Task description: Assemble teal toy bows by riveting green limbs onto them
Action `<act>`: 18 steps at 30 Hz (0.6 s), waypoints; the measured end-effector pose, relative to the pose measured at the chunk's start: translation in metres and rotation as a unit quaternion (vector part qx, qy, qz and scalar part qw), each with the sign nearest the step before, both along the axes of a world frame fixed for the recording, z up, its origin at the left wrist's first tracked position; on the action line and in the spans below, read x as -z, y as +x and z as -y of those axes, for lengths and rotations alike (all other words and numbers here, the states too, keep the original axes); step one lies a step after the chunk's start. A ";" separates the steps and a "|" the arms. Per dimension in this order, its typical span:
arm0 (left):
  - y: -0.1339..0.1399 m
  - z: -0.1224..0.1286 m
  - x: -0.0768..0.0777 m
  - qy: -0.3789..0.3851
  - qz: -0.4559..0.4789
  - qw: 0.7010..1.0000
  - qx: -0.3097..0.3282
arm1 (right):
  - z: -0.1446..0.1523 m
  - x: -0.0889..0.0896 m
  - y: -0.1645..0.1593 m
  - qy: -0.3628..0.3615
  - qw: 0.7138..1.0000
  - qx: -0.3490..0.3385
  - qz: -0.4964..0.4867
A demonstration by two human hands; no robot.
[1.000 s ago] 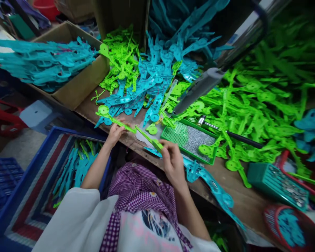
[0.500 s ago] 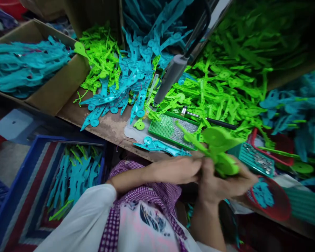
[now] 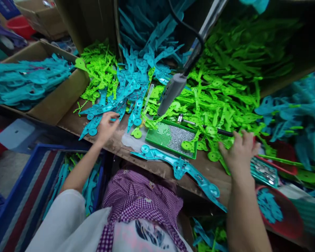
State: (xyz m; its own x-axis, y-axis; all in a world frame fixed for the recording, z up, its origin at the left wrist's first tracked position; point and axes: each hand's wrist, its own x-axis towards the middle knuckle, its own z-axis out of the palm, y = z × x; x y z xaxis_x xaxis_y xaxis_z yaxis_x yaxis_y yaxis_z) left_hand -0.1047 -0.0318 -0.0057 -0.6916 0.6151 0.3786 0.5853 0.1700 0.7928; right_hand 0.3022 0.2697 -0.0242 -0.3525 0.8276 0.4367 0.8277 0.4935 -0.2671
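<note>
My left hand (image 3: 106, 128) is at the near edge of the pile of blue plastic parts (image 3: 128, 87), fingers curved and the thumb a little apart. A bit of blue shows between them, with no clear grip. My right hand (image 3: 238, 152) reaches over light green plastic parts (image 3: 214, 154), fingers spread, beside the black-handled hammer (image 3: 224, 132); some fingertip contact is hidden. Between the hands, a long blue plastic piece (image 3: 180, 166) lies along the table's front edge. Behind it sits a green tray (image 3: 170, 148) of small silvery pieces.
A grey electric screwdriver (image 3: 172, 92) hangs over the table. A cardboard box (image 3: 60, 92) of blue parts stands left, above a blue-rimmed crate (image 3: 18, 189). On the right are a teal tray (image 3: 264, 171) of metal pieces and a red bowl (image 3: 291, 213) with blue pieces.
My hands were together holding a light green piece and have separated, left hand to the blue pile, right hand to the green parts. The long blue piece at the front is now uncovered.
</note>
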 end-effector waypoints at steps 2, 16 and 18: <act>-0.059 -0.013 -0.009 -0.034 -0.034 0.996 -0.081 | 0.035 0.002 -0.012 0.071 0.995 -0.035 -0.063; -0.227 -0.170 -0.046 -0.277 0.007 0.945 -0.176 | 0.231 0.032 -0.042 -0.019 0.988 -0.074 -0.138; -0.238 -0.171 -0.045 -0.308 -0.001 0.936 -0.171 | 0.229 0.031 -0.037 -0.034 0.988 -0.049 -0.144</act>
State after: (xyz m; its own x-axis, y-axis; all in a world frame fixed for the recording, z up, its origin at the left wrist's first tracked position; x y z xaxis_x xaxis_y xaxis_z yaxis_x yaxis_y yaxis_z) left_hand -0.3432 0.1395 0.0391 -0.8872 0.4606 0.0265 0.4151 0.7719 0.4814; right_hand 0.2655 0.0406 -0.0553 -0.3020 0.8270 0.4742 0.6620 0.5399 -0.5199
